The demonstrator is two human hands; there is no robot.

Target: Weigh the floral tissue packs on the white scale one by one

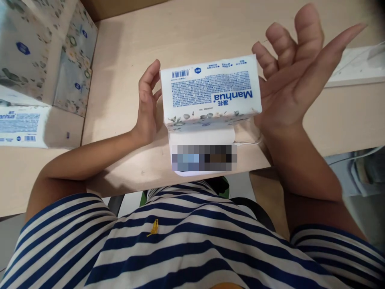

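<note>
A white tissue pack [210, 92] with blue "Manhua" print, upside down to me, and leaf patterns is in the middle, above a white device [201, 136]. The pack hides the back of the device, and the device's front panel is blurred out. At the pack's left end is my left hand [148, 104], fingers loosely curved and partly hidden behind it; whether they touch it I cannot tell. My right hand [291, 72] lies open by the right end, palm turned up and fingers spread, with nothing in it.
Several wrapped tissue packs [45, 52] are piled at the left, with another printed pack [21, 126] below. A white strip-shaped object [355, 66] lies at the right. A thin white cable [248, 143] runs from the device across the wooden table [129, 44].
</note>
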